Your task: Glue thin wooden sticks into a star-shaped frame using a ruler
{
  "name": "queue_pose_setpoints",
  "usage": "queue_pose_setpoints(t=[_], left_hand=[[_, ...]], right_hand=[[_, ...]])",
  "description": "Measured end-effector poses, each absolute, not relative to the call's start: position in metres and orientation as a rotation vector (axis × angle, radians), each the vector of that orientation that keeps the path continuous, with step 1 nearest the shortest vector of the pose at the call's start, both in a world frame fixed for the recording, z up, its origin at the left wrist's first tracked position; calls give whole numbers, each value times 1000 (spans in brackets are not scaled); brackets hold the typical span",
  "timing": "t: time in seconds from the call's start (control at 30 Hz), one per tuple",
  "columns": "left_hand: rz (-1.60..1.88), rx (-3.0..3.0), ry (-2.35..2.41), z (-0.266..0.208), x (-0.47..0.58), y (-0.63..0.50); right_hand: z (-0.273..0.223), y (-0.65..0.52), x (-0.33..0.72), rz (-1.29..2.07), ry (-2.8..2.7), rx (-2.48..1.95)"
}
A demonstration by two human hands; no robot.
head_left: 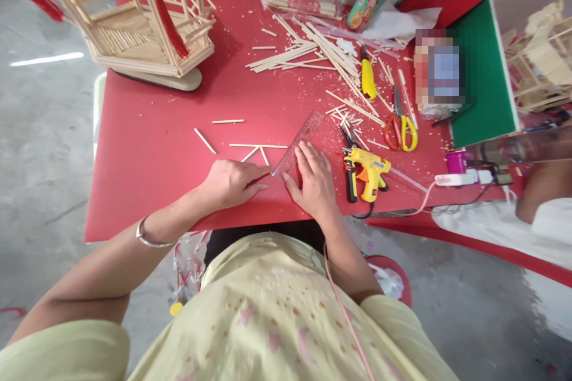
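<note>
Fingers (304, 162) of the right hand (318, 183), slightly spread, touch the ruler (306, 129), which slants away rightward from between the hands. Left hand (229, 181): index finger extended to the ruler's near end; any pinch cannot be told. Beyond: sticks (245, 145) on the red worktop (152, 161).

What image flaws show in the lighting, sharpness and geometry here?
Head view: broadly even light on the red tabletop, soft shadow beside the stick structure; a bright white streak on the floor; wide-angle stretching toward the edges; a pixelated patch at upper right; the clear ruler's fine markings too small to read.
</note>
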State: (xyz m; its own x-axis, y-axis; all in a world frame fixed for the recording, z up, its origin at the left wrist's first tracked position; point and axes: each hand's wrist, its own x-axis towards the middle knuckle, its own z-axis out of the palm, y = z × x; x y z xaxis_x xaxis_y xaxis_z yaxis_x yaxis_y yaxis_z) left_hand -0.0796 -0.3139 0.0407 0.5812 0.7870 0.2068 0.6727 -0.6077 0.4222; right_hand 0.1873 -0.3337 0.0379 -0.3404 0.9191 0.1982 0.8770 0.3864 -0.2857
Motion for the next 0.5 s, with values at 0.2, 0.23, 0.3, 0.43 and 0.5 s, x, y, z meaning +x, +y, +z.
queue_pose_setpoints(t=[0.2, 0.23, 0.3, 0.43, 0.5], left_hand=[[538, 2523, 1192, 41, -80, -314], [526, 2517, 1192, 41, -80, -313], [512, 2509, 1195, 41, -80, -313], [534, 2520, 1190, 41, -80, -313], [537, 2523, 1189, 41, -79, -313]], right_hand=[[39, -333, 186, 223, -2297, -1582], [39, -333, 186, 229, -2294, -1583], [38, -333, 187, 231, -2295, -1578], [38, -333, 188, 232, -2299, -1574], [38, -333, 188, 229, -2302, -1579]])
